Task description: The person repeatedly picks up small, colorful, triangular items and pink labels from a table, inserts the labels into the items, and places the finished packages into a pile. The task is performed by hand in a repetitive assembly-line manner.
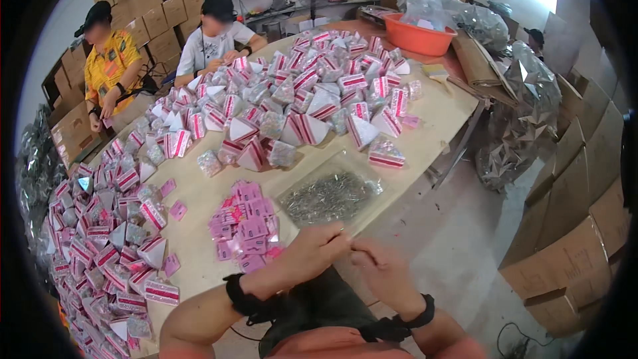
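Head view, and we're at the near edge of the counter (pixel 435 110): the left hand (pixel 312 251) and right hand (pixel 389 276) meet at lower centre, fingers pinched narrow, but whether they hold anything we can't tell; the right is blurred. Just left of them lies a heap of loose pink cards (pixel 249 219); just above, a clear tray (pixel 373 185) of small metal pins (pixel 325 198). Plenty left there, we'd judge, so the work looks well short of done. Wedge-shaped clear packs (pixel 309 127) crowd the upper centre and the left; which are finished, we can't say. The lens rim cuts off the left pile (pixel 100 246), and the pins' exact shape escapes us.
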### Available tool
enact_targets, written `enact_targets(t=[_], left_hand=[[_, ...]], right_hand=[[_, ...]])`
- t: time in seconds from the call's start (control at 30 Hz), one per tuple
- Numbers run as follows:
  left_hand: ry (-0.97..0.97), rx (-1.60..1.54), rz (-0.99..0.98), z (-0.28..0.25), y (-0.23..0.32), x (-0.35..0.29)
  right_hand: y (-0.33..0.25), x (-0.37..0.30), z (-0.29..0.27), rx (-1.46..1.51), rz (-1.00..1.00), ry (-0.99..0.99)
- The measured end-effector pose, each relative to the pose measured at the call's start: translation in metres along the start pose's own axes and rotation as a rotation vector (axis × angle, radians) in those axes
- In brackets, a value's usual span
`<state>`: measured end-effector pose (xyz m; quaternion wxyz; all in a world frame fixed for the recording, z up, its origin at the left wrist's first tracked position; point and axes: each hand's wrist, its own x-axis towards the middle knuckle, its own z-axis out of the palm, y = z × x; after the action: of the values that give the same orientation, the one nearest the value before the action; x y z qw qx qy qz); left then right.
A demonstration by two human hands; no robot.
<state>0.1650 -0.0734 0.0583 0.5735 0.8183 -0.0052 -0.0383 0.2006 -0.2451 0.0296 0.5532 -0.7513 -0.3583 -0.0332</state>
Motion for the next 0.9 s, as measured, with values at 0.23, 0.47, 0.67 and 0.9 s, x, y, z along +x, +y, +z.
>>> enact_targets(t=[0.23,0.47,0.67,0.9], left_hand=[[0.071,0.689,0.377,-0.006,0.040,0.161],[0.180,1.220,0.347,0.018,-0.018,0.248],[0.218,1.256,0.477,0.011,-0.034,0.269],[0.207,1.193,0.612,0.008,-0.023,0.260]], right_hand=[[0.056,-0.036,-0.062,0.219,0.493,0.251],[0.090,-0.087,-0.093,0.092,0.743,0.332],[0.094,-0.099,-0.102,0.119,0.837,0.393],[0.079,-0.075,-0.093,0.105,0.800,0.339]])
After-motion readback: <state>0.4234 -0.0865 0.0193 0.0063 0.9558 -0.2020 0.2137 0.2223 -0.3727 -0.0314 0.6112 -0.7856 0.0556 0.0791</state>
